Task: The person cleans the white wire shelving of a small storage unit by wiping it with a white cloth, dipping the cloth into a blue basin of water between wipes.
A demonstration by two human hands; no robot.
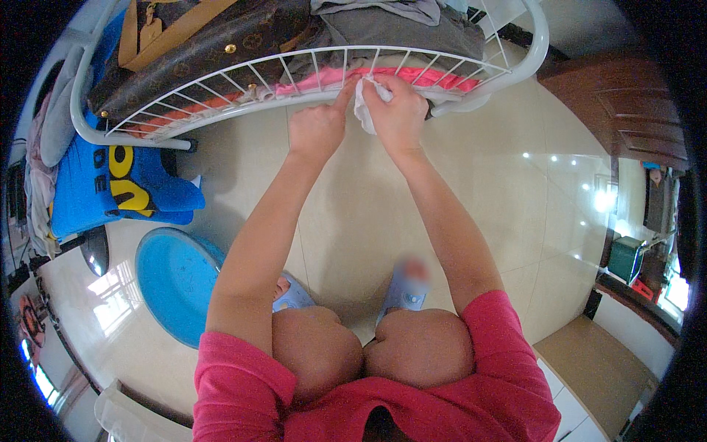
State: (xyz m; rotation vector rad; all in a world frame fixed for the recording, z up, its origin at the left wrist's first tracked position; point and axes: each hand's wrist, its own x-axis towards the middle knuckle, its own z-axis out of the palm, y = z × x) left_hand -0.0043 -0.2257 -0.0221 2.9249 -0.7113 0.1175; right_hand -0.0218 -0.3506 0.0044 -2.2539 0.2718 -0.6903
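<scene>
A crumpled white cloth or tissue [363, 110] is pinched in my right hand [402, 116], against the lower front rail of a white metal rack [259, 101]. My left hand [317, 128] is just left of it, its index finger stretched up to the same rail and the other fingers curled. Whether its fingertips grip anything is hidden. Behind the bars, right above my hands, lies folded pink fabric [450, 79]. Dark grey clothing [397, 34] is piled on top of it. A brown monogram-patterned bag [210, 61] fills the left side of the rack.
A blue plastic basin [171, 287] stands on the tiled floor [353, 210] at my left, near my slippered feet. Blue fabric with yellow lettering [121, 182] hangs beside the rack's left end. Brown wooden furniture [624, 105] is at the right, a tan-topped cabinet [596, 359] at lower right.
</scene>
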